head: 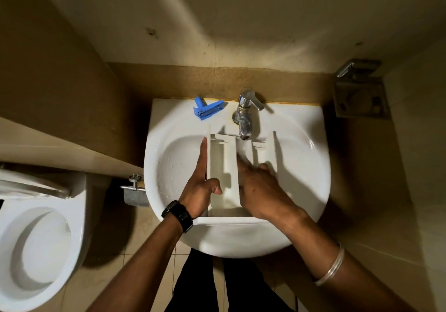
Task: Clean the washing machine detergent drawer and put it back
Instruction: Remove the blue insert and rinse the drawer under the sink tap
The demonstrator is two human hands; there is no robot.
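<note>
The white detergent drawer [223, 167] lies in the basin of the white sink [311, 167], its far end under the chrome tap [245, 116]. The left hand [201, 186] lies flat against the drawer's left outer wall, fingers straight, thumb bent over the wall edge. The right hand [259, 188] reaches into the middle compartment with fingers extended; no grip is discernible. A blue insert [207, 109] rests on the far-left sink rim.

Toilet [36, 251] cropped at left edge.
</note>
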